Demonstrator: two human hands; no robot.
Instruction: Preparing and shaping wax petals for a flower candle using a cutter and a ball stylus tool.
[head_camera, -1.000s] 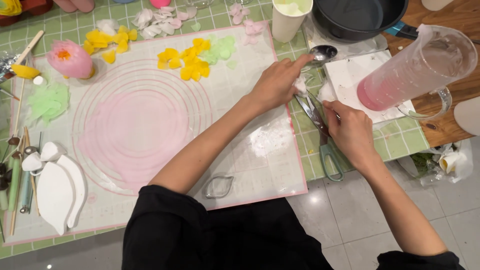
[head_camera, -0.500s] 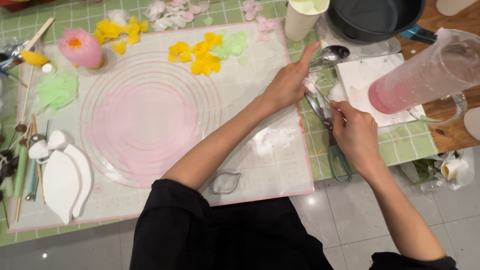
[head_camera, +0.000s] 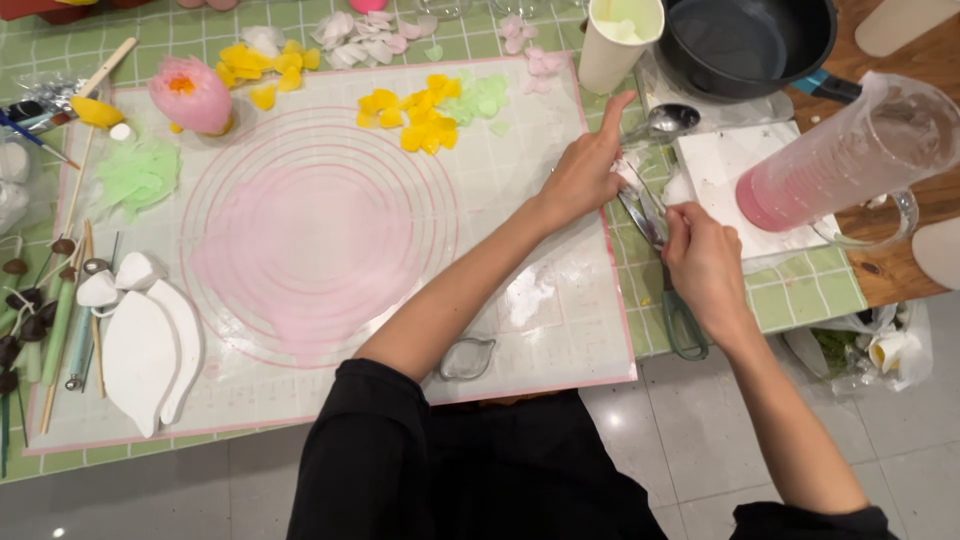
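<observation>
Working at the right edge of the big pale silicone mat w/ pink ring markings, over the green tiled tabletop.

Step in hand, as judged: snipping or trimming a small white scrap w/ scissors. To do it well: keep scissors low over the table, blades angled away from left fingertips, feed scrap in slowly, small bites, no twisting. Steady wrist on the table edge. Watch the tall clear jug of pink liquid just right of the work, tilted in view; elbow bump could tip it. White board under it good for catching bits.

Right hand closed round the scissors, fingers curled together on top near the pivot; green handle loop sticking out below the wrist. Left hand pinched on sth small and white near the blade tips, index finger stretched out twd the spoon; exact grip can't tell, too small.

Scissors: metal blades, slim, lying diagonal between both hands, tips up-left, whether blades parted or shut not clear. Sitting just off the mat's right edge, beside the white board.

Smaller bits nearby: teardrop metal cutter near mat's front edge, yellow petals further back, well apart from the hands.
</observation>
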